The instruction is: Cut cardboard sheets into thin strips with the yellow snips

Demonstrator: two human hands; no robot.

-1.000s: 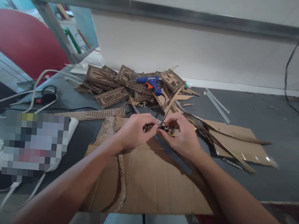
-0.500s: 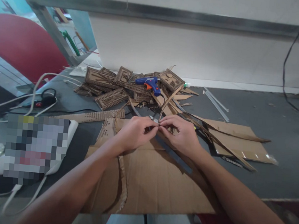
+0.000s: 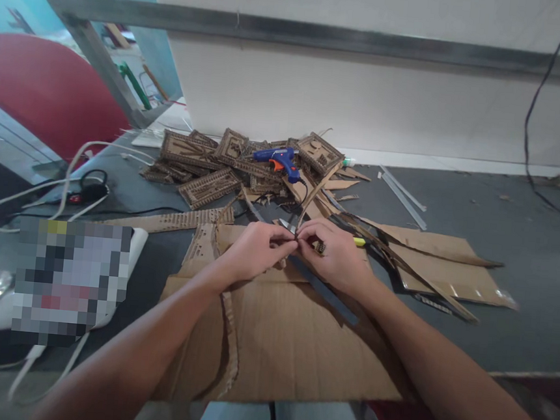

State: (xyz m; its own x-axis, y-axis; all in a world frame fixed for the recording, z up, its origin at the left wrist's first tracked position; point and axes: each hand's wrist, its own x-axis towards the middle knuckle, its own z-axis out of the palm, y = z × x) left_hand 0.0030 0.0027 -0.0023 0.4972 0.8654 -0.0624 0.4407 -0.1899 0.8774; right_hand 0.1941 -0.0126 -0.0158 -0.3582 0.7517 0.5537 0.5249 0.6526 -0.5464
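Observation:
My left hand (image 3: 253, 252) and my right hand (image 3: 334, 252) meet over a large cardboard sheet (image 3: 307, 349). Both are closed in a pinch, fingertips together on a thin cardboard strip (image 3: 314, 195) that rises behind the right fingers. The part between the fingertips is mostly hidden. Just behind them a pointed metal blade (image 3: 286, 225) shows, and a yellow piece (image 3: 359, 242) sticks out past my right hand. A grey flat strip (image 3: 328, 296) lies on the sheet beneath my right wrist. Another curled cardboard strip (image 3: 231, 346) lies beside my left forearm.
A blue glue gun (image 3: 284, 160) rests on a heap of cardboard panels (image 3: 211, 187). Clear glue sticks (image 3: 403, 198) lie behind, and flat cardboard (image 3: 442, 263) lies right. White cables (image 3: 70, 172) and a white device (image 3: 134, 249), partly blurred out, are at left.
My hands stay pinched together in nearly the same place, the right hand turned slightly. More of the blade and the yellow piece shows. The whole view has shifted slightly.

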